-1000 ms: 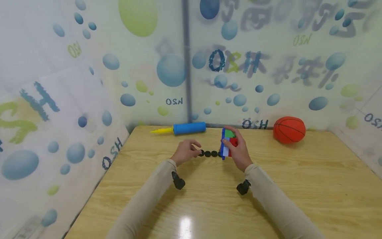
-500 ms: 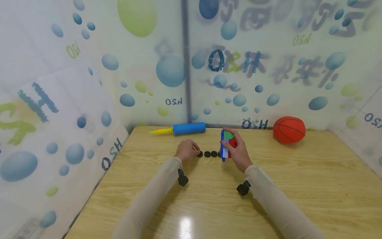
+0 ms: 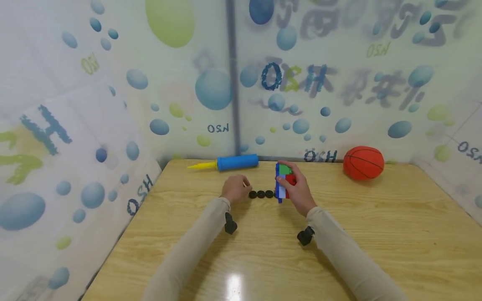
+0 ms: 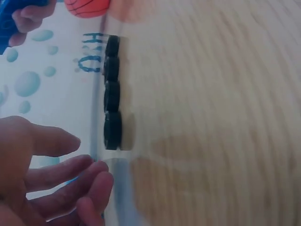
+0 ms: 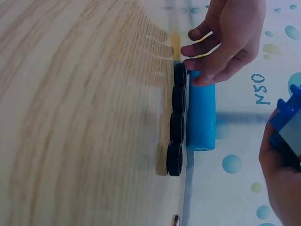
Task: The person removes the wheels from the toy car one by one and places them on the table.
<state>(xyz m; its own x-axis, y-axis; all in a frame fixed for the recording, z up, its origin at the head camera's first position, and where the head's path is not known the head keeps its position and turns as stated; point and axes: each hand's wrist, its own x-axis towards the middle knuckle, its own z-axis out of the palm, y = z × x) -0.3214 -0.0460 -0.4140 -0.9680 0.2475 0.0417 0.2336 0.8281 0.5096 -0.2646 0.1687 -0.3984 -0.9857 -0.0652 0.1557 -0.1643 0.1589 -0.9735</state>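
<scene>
Pale wood grain runs across the worktop (image 3: 376, 234), and near its far middle a short row of black wheels (image 3: 261, 194) stands on edge, the discs touching one another in a straight line. The left hand (image 3: 235, 189) sits at the left end of that row with its fingers (image 4: 70, 176) loosely bent and holding nothing; in the left wrist view the fingertips lie just short of the nearest wheel, while the head view cannot settle whether a fingertip touches it. The right hand (image 3: 295, 188) is at the other end of the row, its fingers curled round a block toy (image 3: 283, 180) built of blue, green, red and white bricks, which it holds upright just above or on the worktop, right beside the last wheel. In the right wrist view only a blue and grey corner of the toy shows at the frame edge, with the row of wheels seen end on. Behind the hands, close to the back wall, a blue hand pump (image 3: 237, 161) with a yellow nozzle lies on its side, well apart from the wheels. An orange basketball (image 3: 363, 162) rests at the back right of the worktop against the wall. Both forearms wear beige sleeves (image 3: 196, 246).
</scene>
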